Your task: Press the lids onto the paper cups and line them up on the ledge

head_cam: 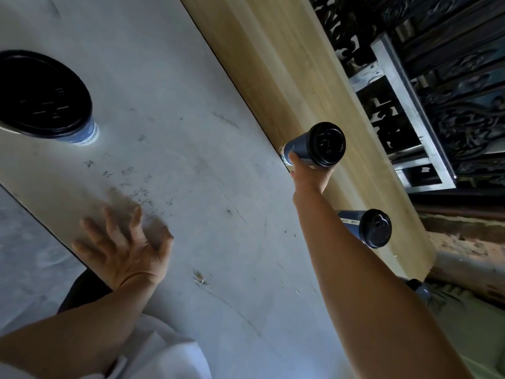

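The view is tilted. My right hand (308,175) is stretched out and closed around a dark blue paper cup (297,149) with a black lid (326,143), held at the edge of the pale wooden ledge (276,64). A second lidded blue cup (366,228) stands on the ledge to its right. A third lidded cup (43,97) stands close to the camera on the grey table (191,160) at the left. My left hand (125,244) rests flat on the table with fingers spread, holding nothing.
Behind the ledge runs a dark ornate metal grille with a silver frame (407,105). The table's near edge (41,217) crosses the lower left, floor below it. Another dark cup-like object (422,292) shows under my right arm at the ledge's end.
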Demonstrator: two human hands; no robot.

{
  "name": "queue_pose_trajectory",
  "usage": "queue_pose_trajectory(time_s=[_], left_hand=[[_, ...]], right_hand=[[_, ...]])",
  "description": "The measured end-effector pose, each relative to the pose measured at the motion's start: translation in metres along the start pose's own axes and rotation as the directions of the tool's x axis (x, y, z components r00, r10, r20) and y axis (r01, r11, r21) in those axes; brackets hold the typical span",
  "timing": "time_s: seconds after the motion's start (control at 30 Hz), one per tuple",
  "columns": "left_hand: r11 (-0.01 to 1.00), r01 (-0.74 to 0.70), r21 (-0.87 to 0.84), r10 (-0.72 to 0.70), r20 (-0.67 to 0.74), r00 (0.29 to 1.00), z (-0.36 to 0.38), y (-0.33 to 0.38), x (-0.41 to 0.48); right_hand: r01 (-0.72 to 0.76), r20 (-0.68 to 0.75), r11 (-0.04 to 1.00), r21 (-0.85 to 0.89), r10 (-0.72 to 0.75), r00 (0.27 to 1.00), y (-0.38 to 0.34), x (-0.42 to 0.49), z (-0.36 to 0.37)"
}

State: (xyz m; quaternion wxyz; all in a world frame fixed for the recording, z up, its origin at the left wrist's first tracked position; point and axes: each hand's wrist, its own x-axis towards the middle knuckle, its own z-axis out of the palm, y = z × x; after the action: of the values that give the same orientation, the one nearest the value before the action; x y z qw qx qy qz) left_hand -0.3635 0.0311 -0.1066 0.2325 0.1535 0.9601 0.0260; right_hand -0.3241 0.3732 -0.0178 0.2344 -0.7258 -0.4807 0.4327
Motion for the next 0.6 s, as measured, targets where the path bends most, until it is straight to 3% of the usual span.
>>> queue_pose_trajectory(time_s=[0.1, 0.2, 0.27, 0.33, 0.43, 0.53, 0.6], left_hand=[[1.000, 0.007, 0.013, -0.004, -0.156, 0.988, 0.007, 0.000, 0.001], [0.999, 0.038, -0.013, -0.039, -0.111, 0.993, 0.002, 0.002, -0.001], [0.999, 0.027, -0.031, -0.031, -0.132, 0.991, 0.004, 0.001, 0.001], [0.998, 0.003, -0.063, -0.012, -0.129, 0.992, 0.007, -0.002, 0.001], [0.994, 0.014, -0.105, -0.026, -0.113, 0.993, 0.010, -0.002, 0.001], [0.986, -0.018, -0.168, 0.001, -0.101, 0.995, 0.003, -0.004, -0.002], [0.986, -0.014, -0.165, 0.006, -0.048, 0.999, -0.004, -0.004, -0.003]], right_hand=[[-0.042, 0.042, 0.999, 0.012, 0.041, 0.998, 0.003, -0.005, -0.001], [-0.097, 0.078, 0.994, -0.047, 0.100, 0.992, 0.006, -0.015, -0.006], [-0.032, 0.040, 0.976, -0.218, 0.041, 0.998, 0.015, -0.031, -0.012], [0.147, 0.080, 0.885, -0.443, -0.124, 0.989, 0.035, -0.056, -0.018], [0.425, 0.325, 0.648, -0.632, -0.276, 0.904, 0.076, -0.102, -0.029], [0.626, 0.566, 0.408, -0.665, -0.271, 0.778, 0.113, -0.147, -0.037], [0.673, 0.657, 0.357, -0.647, -0.186, 0.730, 0.129, -0.176, -0.037]])
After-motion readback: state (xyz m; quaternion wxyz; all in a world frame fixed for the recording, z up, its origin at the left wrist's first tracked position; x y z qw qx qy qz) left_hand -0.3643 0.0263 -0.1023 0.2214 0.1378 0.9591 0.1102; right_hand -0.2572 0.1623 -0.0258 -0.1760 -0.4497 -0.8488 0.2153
